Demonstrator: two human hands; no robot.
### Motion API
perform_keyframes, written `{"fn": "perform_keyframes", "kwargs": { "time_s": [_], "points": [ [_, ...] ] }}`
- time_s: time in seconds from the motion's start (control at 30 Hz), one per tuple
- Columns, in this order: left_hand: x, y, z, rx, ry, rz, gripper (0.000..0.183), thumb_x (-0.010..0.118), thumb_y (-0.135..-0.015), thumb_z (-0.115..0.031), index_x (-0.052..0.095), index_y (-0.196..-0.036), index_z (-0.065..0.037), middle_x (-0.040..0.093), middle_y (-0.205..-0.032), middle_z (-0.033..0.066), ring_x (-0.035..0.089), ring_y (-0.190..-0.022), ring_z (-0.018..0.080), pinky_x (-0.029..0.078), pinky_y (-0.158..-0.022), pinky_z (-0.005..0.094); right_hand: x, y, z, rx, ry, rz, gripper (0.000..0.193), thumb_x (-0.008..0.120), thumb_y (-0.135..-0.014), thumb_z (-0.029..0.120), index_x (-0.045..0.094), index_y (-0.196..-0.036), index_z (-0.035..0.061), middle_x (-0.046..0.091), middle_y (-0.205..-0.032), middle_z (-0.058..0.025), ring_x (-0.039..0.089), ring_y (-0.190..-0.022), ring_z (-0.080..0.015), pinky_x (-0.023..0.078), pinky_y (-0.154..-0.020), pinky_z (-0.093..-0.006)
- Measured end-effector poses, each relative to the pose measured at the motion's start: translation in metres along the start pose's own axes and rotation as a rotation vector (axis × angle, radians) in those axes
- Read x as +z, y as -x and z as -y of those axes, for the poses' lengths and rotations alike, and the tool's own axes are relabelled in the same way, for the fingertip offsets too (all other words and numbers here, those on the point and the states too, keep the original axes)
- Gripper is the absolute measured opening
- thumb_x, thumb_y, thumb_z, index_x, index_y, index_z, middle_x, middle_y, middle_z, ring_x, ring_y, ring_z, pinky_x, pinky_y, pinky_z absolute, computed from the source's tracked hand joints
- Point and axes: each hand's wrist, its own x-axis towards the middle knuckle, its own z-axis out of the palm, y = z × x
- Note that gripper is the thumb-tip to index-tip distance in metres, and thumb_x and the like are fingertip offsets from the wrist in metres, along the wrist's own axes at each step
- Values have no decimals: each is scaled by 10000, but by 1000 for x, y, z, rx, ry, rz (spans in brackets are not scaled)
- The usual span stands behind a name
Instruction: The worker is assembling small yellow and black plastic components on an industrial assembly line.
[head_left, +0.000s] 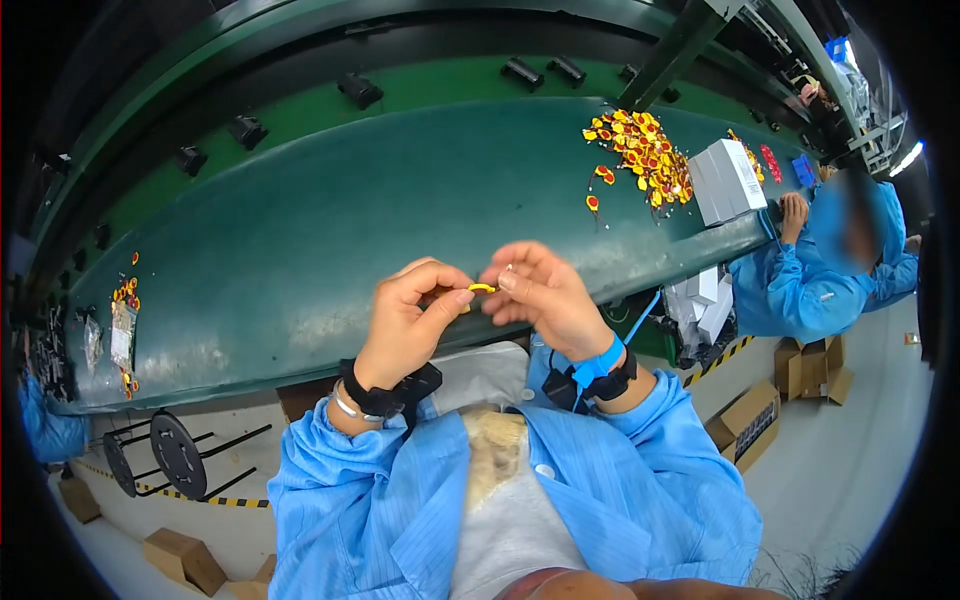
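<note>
Over the near part of the green belt, my left hand (418, 310) pinches a small flat yellow part (481, 288) between thumb and fingertips. The part is seen nearly edge-on. My right hand (545, 298) is just beside it, thumb bent against the fingers; a tiny white tip (508, 267) shows there, too small to name. A pile of small yellow-and-red parts (640, 150) with thin dark leads lies at the far right of the belt. A few loose ones, such as a yellow-and-red part (592, 203), are scattered next to it.
White boxes (725, 182) stand right of the pile, near a co-worker in blue (810, 270). At the far left, a clear bag (123, 335) lies among more yellow-and-red parts. Black stools (178, 455) and cardboard boxes (745, 425) are on the floor. A green post (680, 50) rises beyond the belt.
</note>
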Motion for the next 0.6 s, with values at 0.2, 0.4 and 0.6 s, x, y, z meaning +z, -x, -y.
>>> {"fn": "perform_keyframes", "kwargs": {
  "time_s": [0.2,0.4,0.6],
  "points": [
    [-2,-4,-16,151,-349,108,59,650,-758,3,647,-817,5,608,-763,78,579,-690,170,444,-609,273,-16,-6,9,-203,487,248,216,513,-940,192,615,-959,3,627,-859,-34,567,-804,-106,447,-783,-251],
    [6,-5,-15,210,-364,106,82,658,-769,-15,652,-850,-4,619,-780,76,593,-677,176,455,-590,274,-24,-5,-9,135,66,300,207,551,-925,205,602,-851,18,538,-679,16,461,-606,-57,374,-564,-195],
    [12,5,7,-74,-1,-14,128,660,-797,-1,635,-919,24,641,-831,68,603,-688,113,481,-600,226,-20,-10,-20,60,-83,160,180,597,-900,204,573,-814,48,502,-646,35,418,-568,-46,326,-517,-200]
  ]
}}
